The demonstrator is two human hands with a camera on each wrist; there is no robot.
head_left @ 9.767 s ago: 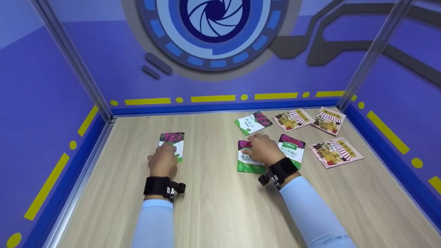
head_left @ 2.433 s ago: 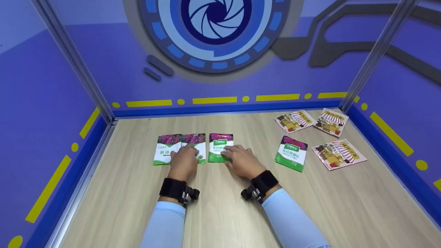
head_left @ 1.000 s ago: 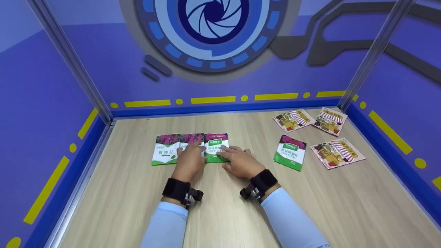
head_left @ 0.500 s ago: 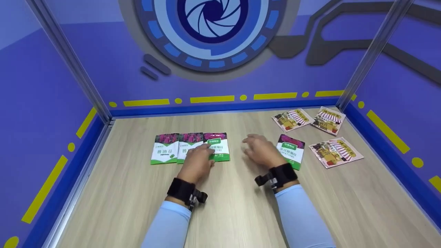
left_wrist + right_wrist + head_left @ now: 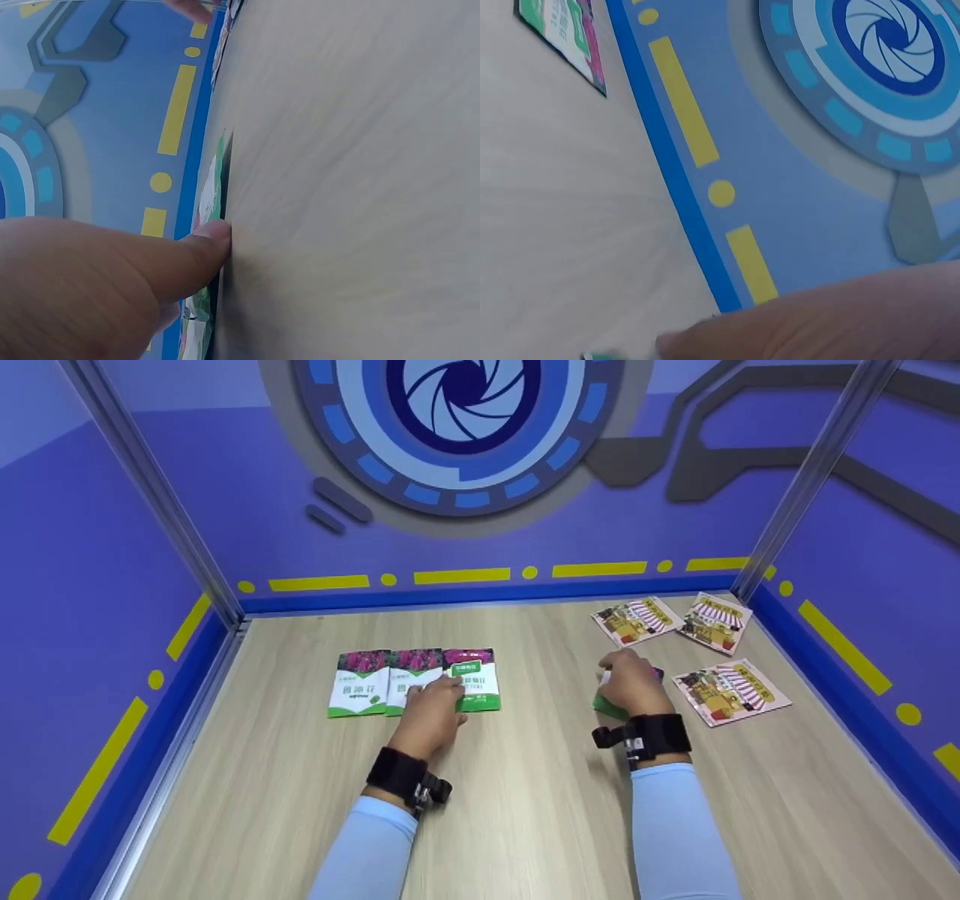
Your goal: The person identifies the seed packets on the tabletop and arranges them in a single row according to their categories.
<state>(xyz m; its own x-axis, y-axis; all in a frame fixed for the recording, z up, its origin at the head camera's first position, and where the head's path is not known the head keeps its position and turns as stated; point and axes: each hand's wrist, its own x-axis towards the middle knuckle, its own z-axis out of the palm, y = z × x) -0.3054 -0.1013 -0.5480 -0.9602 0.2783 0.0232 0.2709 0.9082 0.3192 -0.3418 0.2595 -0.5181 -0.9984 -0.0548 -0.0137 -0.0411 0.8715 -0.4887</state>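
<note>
In the head view, three green-and-white flower seed packets lie side by side: the left seed packet [image 5: 358, 686], the middle seed packet [image 5: 405, 673] and the right-hand one of the row [image 5: 480, 682]. My left hand [image 5: 429, 716] rests over the last two, its fingertips on the row's right packet. Its thumb [image 5: 206, 240] touches down at the packets' near edge in the left wrist view. My right hand [image 5: 631, 684] covers most of another seed packet [image 5: 609, 707] farther right; only its edges show. Whether those fingers pinch it is hidden.
Three pink packets printed with a striped awning lie at the back right: one pink packet [image 5: 637, 622], a second pink packet [image 5: 716, 622] and a nearer pink packet [image 5: 731, 692]. Blue-purple panels [image 5: 480, 547] wall the wooden table [image 5: 517, 810] at the back and sides.
Packets from the right have joined the left one in a row. Lately my right hand has left the row and moved right onto the separate packet. My left hand has shifted slightly right.
</note>
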